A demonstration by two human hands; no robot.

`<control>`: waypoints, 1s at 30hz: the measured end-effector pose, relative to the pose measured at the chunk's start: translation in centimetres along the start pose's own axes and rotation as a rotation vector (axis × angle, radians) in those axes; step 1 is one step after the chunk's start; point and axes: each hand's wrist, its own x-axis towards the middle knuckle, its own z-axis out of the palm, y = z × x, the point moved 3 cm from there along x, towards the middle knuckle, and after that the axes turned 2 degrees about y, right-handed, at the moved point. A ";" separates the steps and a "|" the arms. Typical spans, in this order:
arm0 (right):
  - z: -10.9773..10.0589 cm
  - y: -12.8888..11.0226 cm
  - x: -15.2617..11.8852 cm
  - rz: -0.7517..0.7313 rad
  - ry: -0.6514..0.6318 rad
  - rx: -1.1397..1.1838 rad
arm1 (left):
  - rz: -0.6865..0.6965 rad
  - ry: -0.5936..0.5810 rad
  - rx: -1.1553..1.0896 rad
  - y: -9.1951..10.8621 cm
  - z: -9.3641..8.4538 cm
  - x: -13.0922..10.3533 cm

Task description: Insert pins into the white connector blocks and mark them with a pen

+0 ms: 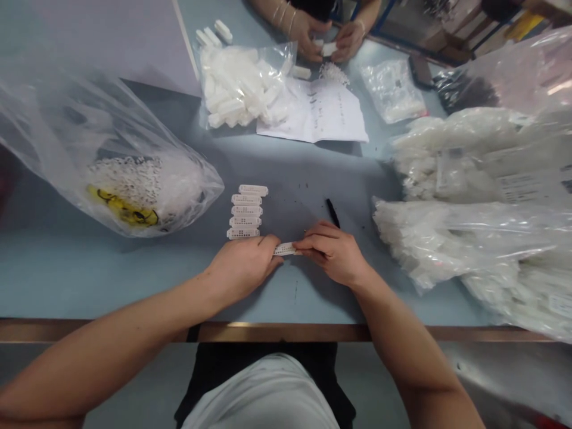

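Observation:
A small white perforated strip (285, 249) lies between my two hands near the front of the table. My left hand (245, 262) pinches its left end, and the fingers of my right hand (329, 249) are closed on its right end. Just beyond my left hand, several similar white strips (246, 211) are lined up in a column on the blue-grey table. A black pen-like object (333, 213) rests beyond my right hand.
At left is a clear bag of small white pieces (147, 185) with a yellow label. Large bags of white parts (456, 238) fill the right. A bag of white blocks (241, 86) and a paper (322, 113) lie ahead, near another person's hands (328, 44).

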 end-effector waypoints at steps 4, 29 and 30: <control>-0.1 -0.2 0.0 0.016 -0.012 -0.041 | 0.006 0.008 0.009 -0.1 0.1 -0.1; -0.9 -0.7 -0.1 -0.098 -0.030 -0.182 | -0.016 -0.002 0.018 0.0 0.1 0.0; -1.1 -0.8 -0.2 -0.128 -0.047 -0.215 | -0.017 -0.002 0.015 0.0 0.0 0.0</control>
